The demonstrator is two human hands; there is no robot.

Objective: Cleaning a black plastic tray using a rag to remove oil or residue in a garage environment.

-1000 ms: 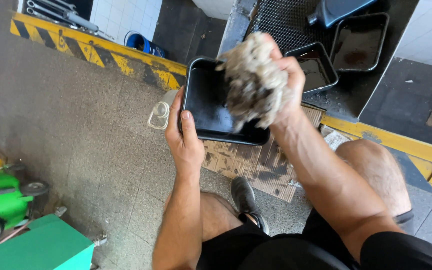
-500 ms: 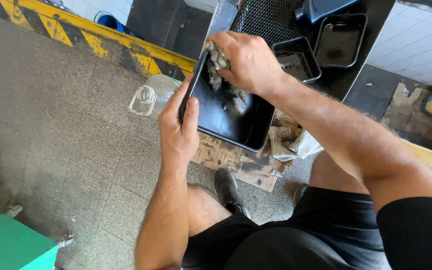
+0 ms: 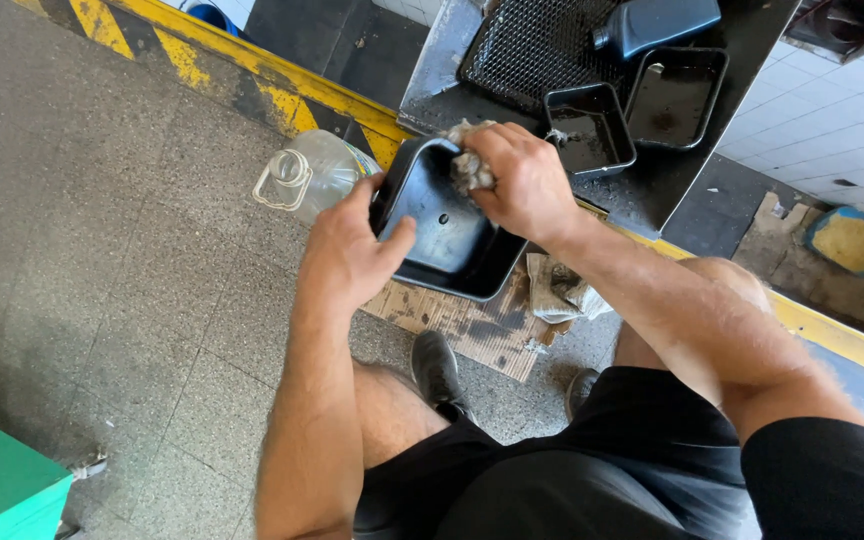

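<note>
You're crouched on a speckled grey tile floor (image 3: 102, 250) with a yellow-and-black hazard stripe (image 3: 252, 85) running along the edge of a low, dark, oily bench (image 3: 652, 180). Up on that bench sit a metal mesh grate (image 3: 532, 40), a dark plastic bottle (image 3: 657, 22) lying on it, and two more black trays (image 3: 674, 95), both looking grimy and untouched by the look of it.

The black tray (image 3: 447, 225) you're working on is tilted up in front of your knees, above a stained piece of cardboard (image 3: 472, 325). Your left hand (image 3: 347, 250) has its grip clamped on the near rim, thumb hooked inside. Your right hand (image 3: 522, 180) has its grip bunched tight around a dirty rag (image 3: 470, 165), pressed against the tray's upper inside corner.

My read: the tray's inside looks mostly wiped, dull and fairly dry, so you're maybe most of the way through this one, with the corner left. A clear plastic jug (image 3: 307, 175) lies on the floor just beside the tray, and a crumpled used cloth (image 3: 562, 295) sits on the cardboard.
</note>
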